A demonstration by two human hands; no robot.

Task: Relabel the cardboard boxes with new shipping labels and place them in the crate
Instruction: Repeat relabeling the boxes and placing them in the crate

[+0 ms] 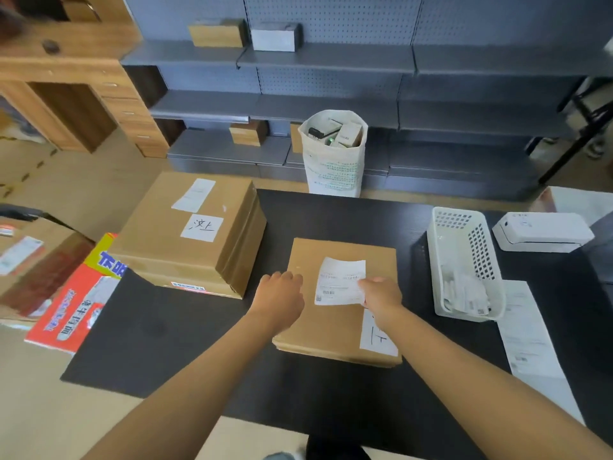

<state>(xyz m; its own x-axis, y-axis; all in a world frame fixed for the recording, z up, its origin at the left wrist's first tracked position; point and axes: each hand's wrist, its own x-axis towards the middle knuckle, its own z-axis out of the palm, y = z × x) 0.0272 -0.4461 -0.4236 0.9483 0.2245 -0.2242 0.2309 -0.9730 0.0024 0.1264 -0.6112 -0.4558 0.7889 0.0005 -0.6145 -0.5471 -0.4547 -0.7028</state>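
With the right hand (381, 295) pinching the shipping label (340, 281) by its right edge over the flat cardboard box (318, 327) on the black table (185, 343), and the left hand (282, 293) resting fingers-relaxed on the box's left edge, the label may wrinkle or land crooked.

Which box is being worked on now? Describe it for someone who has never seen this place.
Start at the black table. The flat cardboard box lies in its middle, left of the white basket, with the left hand resting on it. Unlike the taller box stack at the table's left edge, it has the right hand pinching a shipping label on top.
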